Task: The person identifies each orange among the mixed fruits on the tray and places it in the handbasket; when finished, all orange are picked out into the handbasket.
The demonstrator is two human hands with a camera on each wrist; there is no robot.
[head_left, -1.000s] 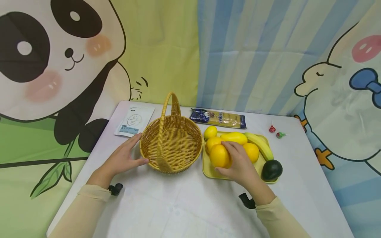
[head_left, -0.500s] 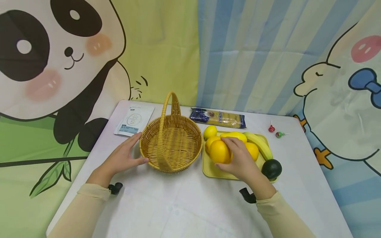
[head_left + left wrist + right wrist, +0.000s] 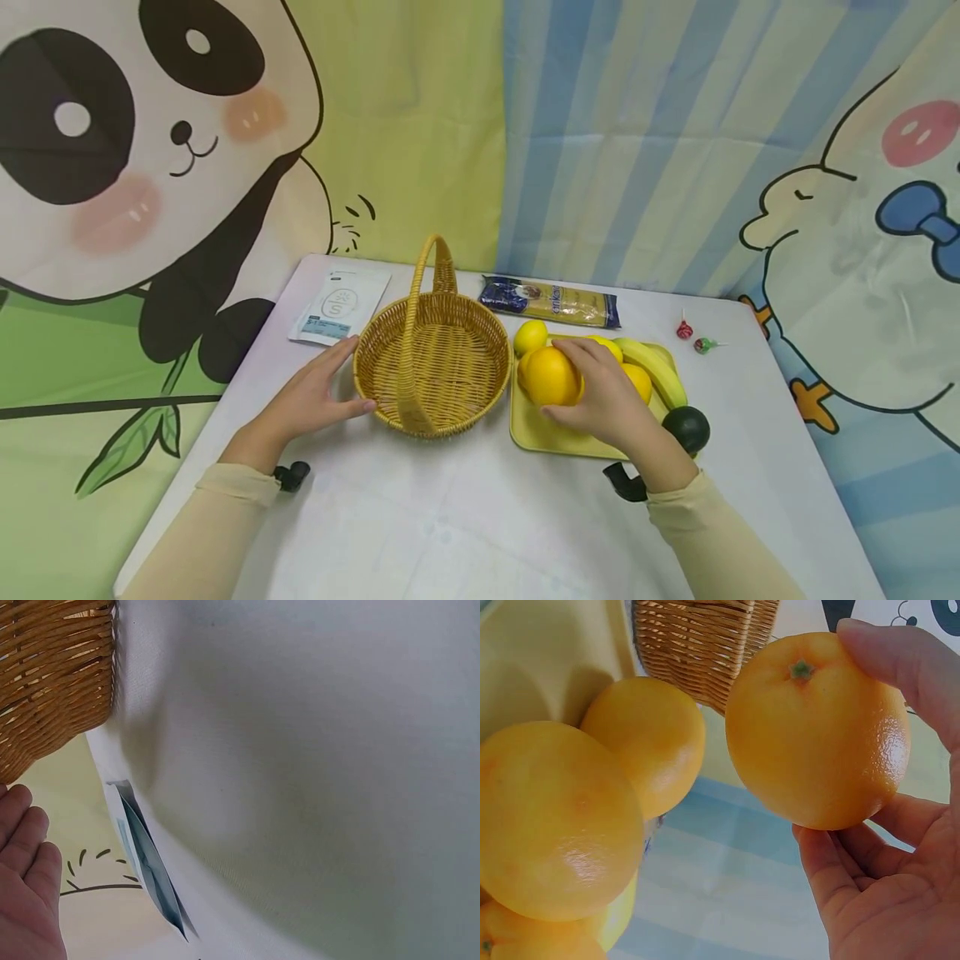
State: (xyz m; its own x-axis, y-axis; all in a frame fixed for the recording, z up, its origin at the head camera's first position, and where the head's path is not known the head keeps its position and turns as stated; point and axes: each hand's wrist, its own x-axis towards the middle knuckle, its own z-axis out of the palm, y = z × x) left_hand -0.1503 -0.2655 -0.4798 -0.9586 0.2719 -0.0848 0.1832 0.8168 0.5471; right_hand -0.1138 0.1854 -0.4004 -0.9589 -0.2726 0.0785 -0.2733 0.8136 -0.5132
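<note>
My right hand (image 3: 609,398) grips an orange (image 3: 551,377) between thumb and fingers, over the left part of a yellow tray (image 3: 551,435). The right wrist view shows this orange apart from the other round fruits (image 3: 555,817) below it. My left hand (image 3: 303,404) is beside the wicker basket (image 3: 450,425), its fingers spread and fingertips at the left rim; whether they touch it is hard to tell. No fruit lies in the basket. A lemon (image 3: 530,335), a banana (image 3: 658,373), another orange (image 3: 637,381) and a dark green avocado (image 3: 686,429) are on the tray.
Behind the tray lies a blue and gold packet (image 3: 551,302). A white pouch (image 3: 341,307) is at the back left of the table. Two lollipops, one red (image 3: 684,330) and one green (image 3: 704,344), lie at the back right. The basket's tall handle (image 3: 411,350) stands upright.
The orange has risen a little off the tray in my right hand and shifted slightly left. My left hand has stayed by the basket. The head view has tilted slightly.
</note>
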